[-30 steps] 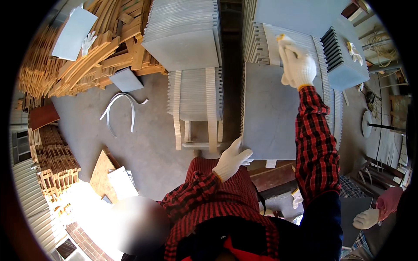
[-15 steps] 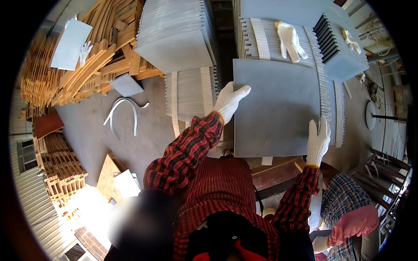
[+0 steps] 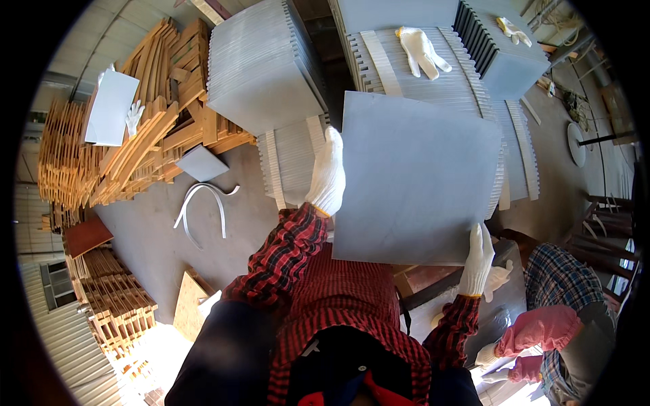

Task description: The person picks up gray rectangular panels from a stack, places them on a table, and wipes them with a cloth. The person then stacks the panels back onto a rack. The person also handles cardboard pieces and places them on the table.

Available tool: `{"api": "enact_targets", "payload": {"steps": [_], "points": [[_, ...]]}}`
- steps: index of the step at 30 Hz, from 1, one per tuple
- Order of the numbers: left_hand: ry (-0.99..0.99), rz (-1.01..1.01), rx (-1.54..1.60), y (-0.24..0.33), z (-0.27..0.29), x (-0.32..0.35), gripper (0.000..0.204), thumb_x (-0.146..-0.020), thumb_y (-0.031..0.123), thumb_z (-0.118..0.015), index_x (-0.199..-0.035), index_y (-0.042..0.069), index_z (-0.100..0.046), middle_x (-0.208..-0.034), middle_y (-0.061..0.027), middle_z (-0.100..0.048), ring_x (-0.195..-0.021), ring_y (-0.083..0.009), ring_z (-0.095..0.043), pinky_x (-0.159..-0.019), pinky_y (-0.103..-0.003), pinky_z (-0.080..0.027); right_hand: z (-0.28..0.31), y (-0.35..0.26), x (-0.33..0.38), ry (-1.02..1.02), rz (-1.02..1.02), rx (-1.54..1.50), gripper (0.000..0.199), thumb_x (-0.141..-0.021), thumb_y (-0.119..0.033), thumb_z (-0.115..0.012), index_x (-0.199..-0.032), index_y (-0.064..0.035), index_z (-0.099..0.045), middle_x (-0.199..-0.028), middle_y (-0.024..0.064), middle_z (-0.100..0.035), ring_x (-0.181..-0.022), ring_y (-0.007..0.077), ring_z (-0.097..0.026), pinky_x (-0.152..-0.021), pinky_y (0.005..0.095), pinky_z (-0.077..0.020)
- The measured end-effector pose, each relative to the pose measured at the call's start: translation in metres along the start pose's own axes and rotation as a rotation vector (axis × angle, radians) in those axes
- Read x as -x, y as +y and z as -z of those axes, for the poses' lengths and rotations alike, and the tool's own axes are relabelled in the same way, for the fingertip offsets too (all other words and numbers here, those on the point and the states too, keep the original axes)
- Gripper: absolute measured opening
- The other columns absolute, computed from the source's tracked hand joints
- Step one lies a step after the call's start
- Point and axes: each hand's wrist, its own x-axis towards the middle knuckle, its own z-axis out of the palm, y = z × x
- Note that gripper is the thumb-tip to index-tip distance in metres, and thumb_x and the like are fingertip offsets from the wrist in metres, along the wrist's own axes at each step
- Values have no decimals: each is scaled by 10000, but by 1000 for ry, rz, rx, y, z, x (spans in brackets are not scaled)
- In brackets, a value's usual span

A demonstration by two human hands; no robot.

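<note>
A flat grey square panel is held in front of my body, a little turned, its near edge close to my shirt. My left hand, in a white knitted glove, is closed along the panel's left edge. My right hand, gloved the same way, grips the near right corner. Under and beyond the panel stands a stack of similar sheets with pale strips down its side. A loose white glove lies on that stack.
Another tall stack of grey sheets stands to the left, near piled wooden frames. A curved white strip and a small grey panel lie on the floor. Close on the right, a person in a checked shirt works at a table.
The panel has come off the stack toward my body and turned slightly. Both my hands have moved nearer with it, and their fingers have closed on its edges.
</note>
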Motion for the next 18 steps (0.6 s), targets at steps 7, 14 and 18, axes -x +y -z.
{"api": "enact_targets", "payload": {"steps": [7,14,18], "points": [[-390,-44,-68,26,39,83,1088,-936,835,-231,-1530,-72,-326,-1538,-174,-428,-1393,-243,-422,-1177,-363,-322,-11,26,175,124,-224,-109,554,-1067,-486,-475,-934,41,-584,-801,27,-511,-763,123,-424,-691,306,-395],[-623,64,-233,-7,82,136,1073,-929,849,-171,-1526,-17,-388,-1535,-145,-448,-1384,-247,-432,-1178,-362,-305,-29,73,328,311,-396,-141,707,-1065,-564,-425,-1251,95,-606,-863,46,-579,-774,128,-462,-716,315,-439],[-794,117,-316,-32,90,159,1038,-915,864,-158,-1522,70,-441,-1518,-118,-465,-1385,-267,-436,-1163,-400,-345,-43,81,395,455,-549,-187,739,-1069,-591,-371,-1279,79,-602,-721,38,-476,-640,127,-386,-580,295,-379]]}}
